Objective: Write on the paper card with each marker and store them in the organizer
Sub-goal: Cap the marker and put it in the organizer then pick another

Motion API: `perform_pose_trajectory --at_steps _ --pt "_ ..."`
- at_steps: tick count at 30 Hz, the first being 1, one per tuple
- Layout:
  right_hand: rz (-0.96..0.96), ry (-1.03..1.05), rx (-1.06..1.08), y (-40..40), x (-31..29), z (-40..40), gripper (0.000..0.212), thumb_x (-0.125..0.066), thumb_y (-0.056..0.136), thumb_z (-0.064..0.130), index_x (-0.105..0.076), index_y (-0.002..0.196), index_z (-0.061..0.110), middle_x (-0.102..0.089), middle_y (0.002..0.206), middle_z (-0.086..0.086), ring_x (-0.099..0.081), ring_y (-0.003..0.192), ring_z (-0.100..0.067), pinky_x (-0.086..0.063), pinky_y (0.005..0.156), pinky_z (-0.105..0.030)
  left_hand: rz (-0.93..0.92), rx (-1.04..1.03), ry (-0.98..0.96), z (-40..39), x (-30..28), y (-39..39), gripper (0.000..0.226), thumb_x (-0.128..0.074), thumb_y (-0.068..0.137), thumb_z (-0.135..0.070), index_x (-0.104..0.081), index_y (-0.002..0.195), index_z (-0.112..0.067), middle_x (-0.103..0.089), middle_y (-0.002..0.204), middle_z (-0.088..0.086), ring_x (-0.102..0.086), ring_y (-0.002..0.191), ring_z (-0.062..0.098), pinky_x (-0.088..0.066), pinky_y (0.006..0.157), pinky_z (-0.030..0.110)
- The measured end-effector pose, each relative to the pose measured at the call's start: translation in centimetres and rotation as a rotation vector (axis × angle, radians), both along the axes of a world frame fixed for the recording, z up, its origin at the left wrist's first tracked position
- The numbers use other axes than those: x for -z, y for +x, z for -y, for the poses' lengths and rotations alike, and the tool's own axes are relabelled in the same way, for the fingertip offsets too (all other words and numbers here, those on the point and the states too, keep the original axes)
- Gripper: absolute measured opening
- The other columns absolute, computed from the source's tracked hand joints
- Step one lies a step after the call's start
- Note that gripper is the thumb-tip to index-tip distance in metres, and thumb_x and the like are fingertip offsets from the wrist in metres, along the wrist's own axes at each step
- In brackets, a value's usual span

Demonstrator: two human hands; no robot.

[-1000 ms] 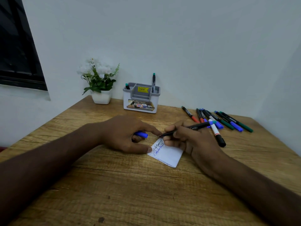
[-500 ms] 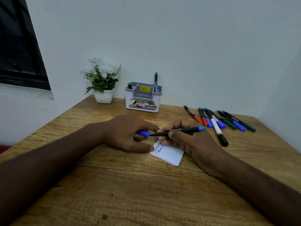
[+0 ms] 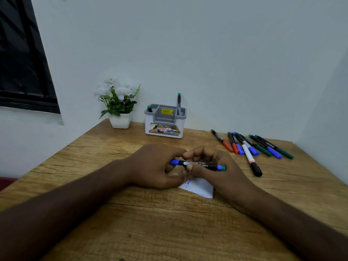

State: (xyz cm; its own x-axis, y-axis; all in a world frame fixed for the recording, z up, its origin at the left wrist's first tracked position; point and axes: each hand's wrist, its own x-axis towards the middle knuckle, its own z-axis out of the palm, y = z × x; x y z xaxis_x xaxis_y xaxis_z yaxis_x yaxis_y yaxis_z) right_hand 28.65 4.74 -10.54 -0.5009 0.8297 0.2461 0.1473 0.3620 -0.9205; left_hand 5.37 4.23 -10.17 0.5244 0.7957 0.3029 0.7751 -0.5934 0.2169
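A black marker with a blue cap [image 3: 197, 164] lies level between both hands, just above the white paper card [image 3: 199, 187]. My left hand [image 3: 154, 166] grips the capped blue end. My right hand [image 3: 216, 170] holds the barrel near its blue-green tail. The card carries blue handwriting at its left corner and is partly hidden under my hands. The grey and white organizer [image 3: 164, 121] stands at the back by the wall with two markers [image 3: 178, 104] upright in it. Several loose markers [image 3: 250, 146] lie in a row at the right.
A white pot of artificial flowers [image 3: 119, 104] stands left of the organizer. The wooden table [image 3: 169, 223] sits in a corner, with walls behind and to the right. A dark window is at the upper left.
The right hand lifted the marker off the card and turned it level. The blue cap in the left hand now sits on the marker's tip.
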Motion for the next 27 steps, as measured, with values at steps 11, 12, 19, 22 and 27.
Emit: perform_pose_trajectory --at_steps 11,12,19,22,27 --pt "-0.038 0.097 0.04 -0.1 0.3 -0.2 0.001 -0.083 0.09 0.018 -0.084 0.089 0.017 -0.084 0.089 -0.001 -0.079 0.089 -0.017 -0.061 0.083 -0.03 0.028 -0.147 0.03 0.5 0.6 1.9 0.043 -0.07 0.091 -0.046 -0.048 0.128 -0.046 -0.051 0.065 -0.018 -0.051 0.069 0.0 -0.055 0.078 0.041" --pt "-0.035 0.082 0.035 -0.2 0.2 -0.2 0.002 -0.083 0.09 0.019 -0.083 0.089 0.019 -0.084 0.091 -0.001 -0.079 0.09 -0.018 -0.062 0.086 -0.032 0.052 -0.149 0.023 0.6 0.6 2.0 0.044 -0.07 0.09 -0.046 -0.046 0.127 -0.047 -0.054 0.066 -0.015 -0.054 0.07 0.001 -0.055 0.075 0.04" --pt "0.009 -0.15 -0.037 0.4 0.4 -0.6 0.049 -0.083 0.071 0.008 -0.067 0.117 0.014 -0.082 0.11 -0.003 -0.077 0.107 -0.019 -0.062 0.093 -0.033 0.485 -0.189 -0.222 -0.3 0.3 -0.9 0.02 -0.057 0.088 -0.05 -0.056 0.106 -0.041 -0.065 0.09 -0.004 -0.058 0.077 0.013 -0.049 0.072 0.037" --pt "0.179 -0.043 -0.088 0.7 -0.4 -0.7 0.036 -0.071 0.075 0.008 -0.073 0.108 0.02 -0.08 0.116 0.004 -0.074 0.113 -0.01 -0.061 0.099 -0.033 0.848 -0.135 -0.459 -0.6 -0.4 -1.1 0.025 -0.046 0.109 -0.039 -0.054 0.089 -0.027 -0.05 0.07 -0.004 -0.041 0.06 0.013 -0.036 0.058 0.03" --pt "0.493 0.466 -0.268 1.7 -2.2 -0.3 0.012 -0.072 0.1 0.029 -0.083 0.1 0.032 -0.074 0.121 0.02 -0.069 0.117 0.0 -0.058 0.097 -0.03 0.757 -0.254 -0.32 -0.8 -1.1 -0.5 0.049 -0.025 0.113 -0.049 -0.055 0.092 -0.017 -0.072 0.085 0.001 -0.064 0.078 0.012 -0.05 0.079 0.026"
